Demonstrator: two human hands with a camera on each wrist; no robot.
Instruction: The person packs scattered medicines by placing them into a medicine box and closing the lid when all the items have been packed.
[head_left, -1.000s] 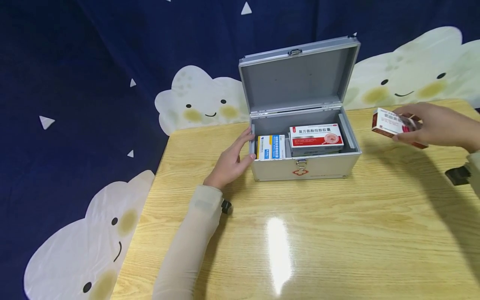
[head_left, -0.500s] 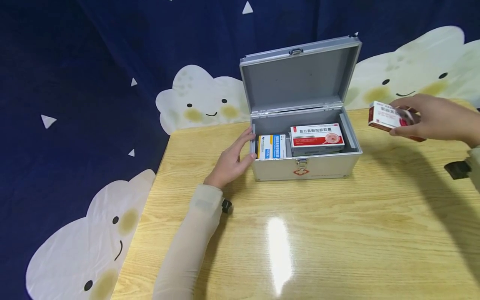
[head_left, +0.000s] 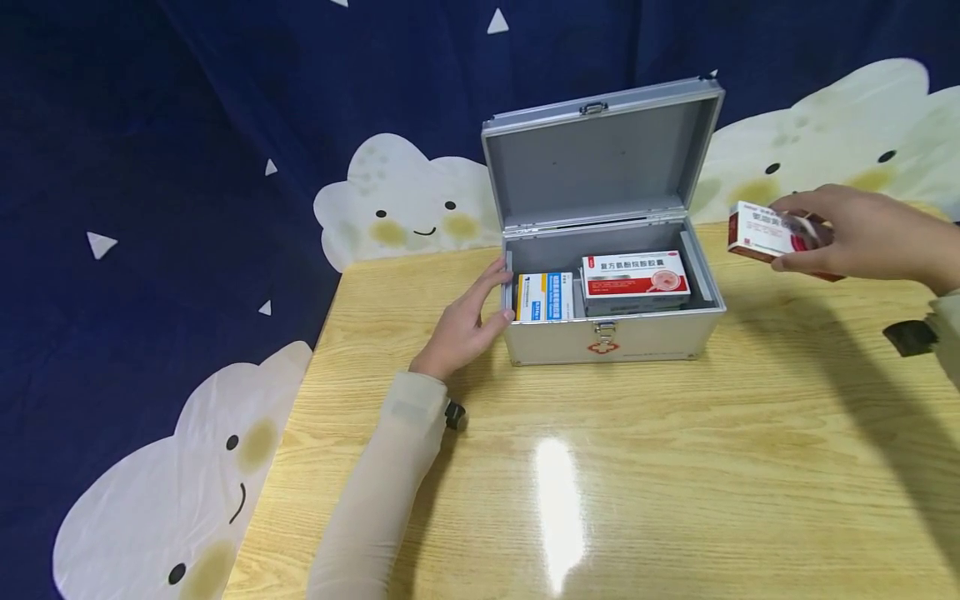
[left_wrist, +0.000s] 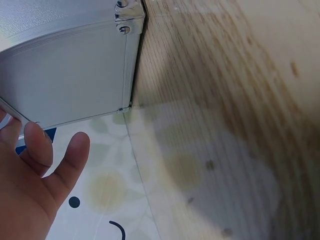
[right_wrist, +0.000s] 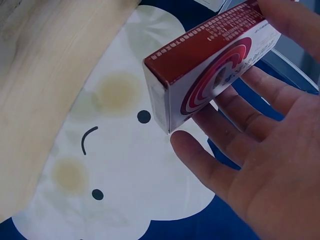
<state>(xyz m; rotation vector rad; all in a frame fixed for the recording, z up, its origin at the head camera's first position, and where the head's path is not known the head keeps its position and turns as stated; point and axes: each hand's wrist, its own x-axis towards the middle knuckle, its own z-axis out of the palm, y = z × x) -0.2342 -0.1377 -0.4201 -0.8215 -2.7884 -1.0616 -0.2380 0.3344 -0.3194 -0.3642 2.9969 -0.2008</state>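
Note:
A silver first-aid case (head_left: 652,339) with a red cross stands on the table, its lid (head_left: 600,162) raised. My left hand (head_left: 467,327) rests with fairly straight fingers on the case's left rim, the thumb at the front corner. To the right of the case, above the table, my right hand (head_left: 870,233) grips a white and dark red medicine box (head_left: 761,227). In the right wrist view the thumb lies along one edge of this medicine box (right_wrist: 215,65) and the fingers lie against its printed face. Inside the case are a blue, yellow and white medicine box (head_left: 545,297) and a red and white one (head_left: 636,275).
The case stands toward the back of a light wooden table (head_left: 675,467). Behind it hangs a dark blue curtain (head_left: 405,67) with white cloud faces. A bright reflection lies on the tabletop in front.
My right hand has moved slightly left and up with the medicine box, closer to the case. The left hand has stayed at the case's rim.

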